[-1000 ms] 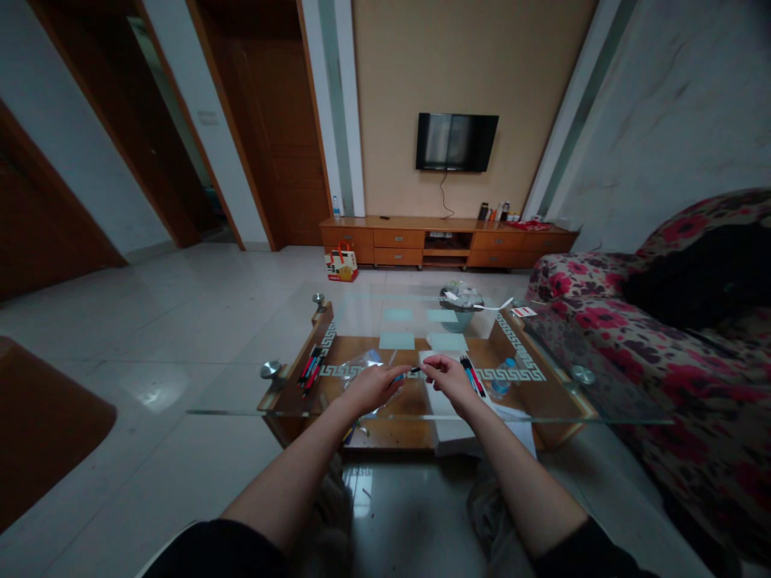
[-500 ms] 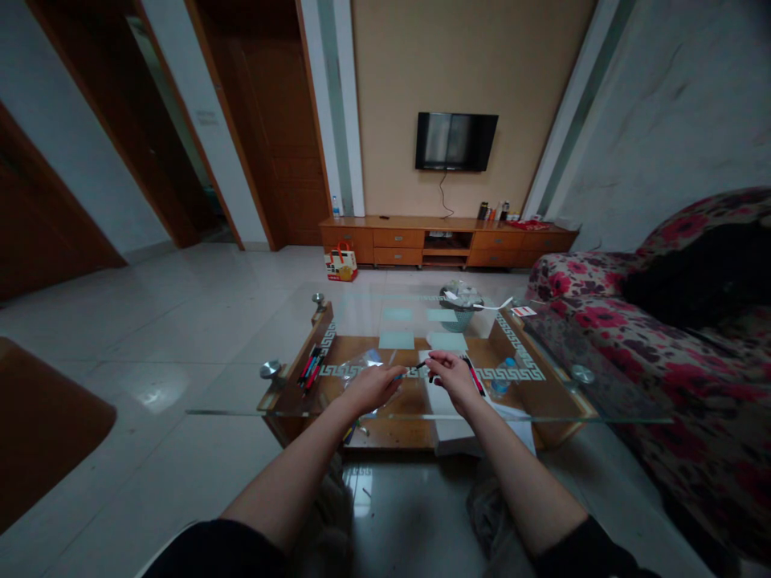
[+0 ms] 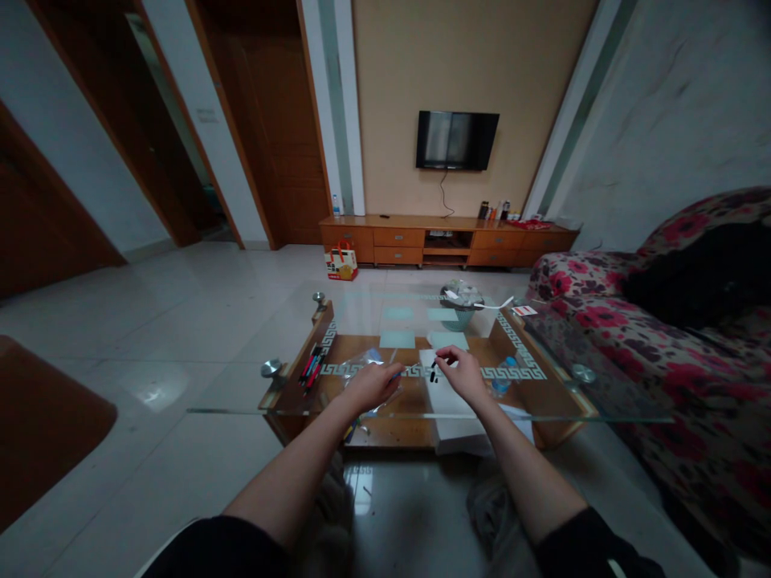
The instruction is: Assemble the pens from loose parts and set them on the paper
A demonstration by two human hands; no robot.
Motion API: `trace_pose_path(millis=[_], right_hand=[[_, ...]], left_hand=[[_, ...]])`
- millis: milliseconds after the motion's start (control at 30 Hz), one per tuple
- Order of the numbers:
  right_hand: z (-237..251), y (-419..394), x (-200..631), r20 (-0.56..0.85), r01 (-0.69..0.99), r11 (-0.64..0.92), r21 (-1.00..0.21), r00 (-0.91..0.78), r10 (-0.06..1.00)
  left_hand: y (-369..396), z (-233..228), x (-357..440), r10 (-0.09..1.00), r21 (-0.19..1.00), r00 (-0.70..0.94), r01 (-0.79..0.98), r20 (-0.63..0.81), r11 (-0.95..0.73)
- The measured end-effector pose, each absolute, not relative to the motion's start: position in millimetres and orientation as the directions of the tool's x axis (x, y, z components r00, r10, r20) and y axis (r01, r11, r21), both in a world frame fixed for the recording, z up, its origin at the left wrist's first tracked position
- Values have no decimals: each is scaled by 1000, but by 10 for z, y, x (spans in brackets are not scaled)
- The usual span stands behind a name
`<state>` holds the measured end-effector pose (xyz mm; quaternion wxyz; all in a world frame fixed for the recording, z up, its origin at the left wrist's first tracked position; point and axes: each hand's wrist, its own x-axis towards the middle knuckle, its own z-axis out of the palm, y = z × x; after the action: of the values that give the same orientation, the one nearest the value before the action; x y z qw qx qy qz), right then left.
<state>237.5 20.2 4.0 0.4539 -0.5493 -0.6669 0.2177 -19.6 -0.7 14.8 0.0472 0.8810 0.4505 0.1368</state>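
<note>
Fingers (image 3: pixel 389 370) of the left hand (image 3: pixel 371 387) curl around a slim blue item (image 3: pixel 395 375); those of the right hand (image 3: pixel 463 376) nearly meet at a small black piece (image 3: pixel 434 364), hold unclear. Black bits (image 3: pixel 434 379) beside them, if brushed, could roll on the smooth glass surface (image 3: pixel 241 397) toward the pens (image 3: pixel 312 369) farther left.

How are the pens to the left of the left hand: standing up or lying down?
Lying down: the pens stretch lengthwise along the glass table, bunched together, left of the left hand.
</note>
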Motion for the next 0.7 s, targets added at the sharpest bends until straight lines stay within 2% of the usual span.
trace_pose_path(millis=[167,333,700], right_hand=[[-11,178,2261,403,643,398,-654,-149,903],[-105,193,2221,377,688,435,-581,-247,893],[-206,220,2249,420,721,473,-507,-273,865]], left_hand=[[-28,177,-184,805,171,559,789,198,-590],[-53,216,-173,810,185,559,789,178,-586],[-43,195,-160,780,199,592,755,205,-625]])
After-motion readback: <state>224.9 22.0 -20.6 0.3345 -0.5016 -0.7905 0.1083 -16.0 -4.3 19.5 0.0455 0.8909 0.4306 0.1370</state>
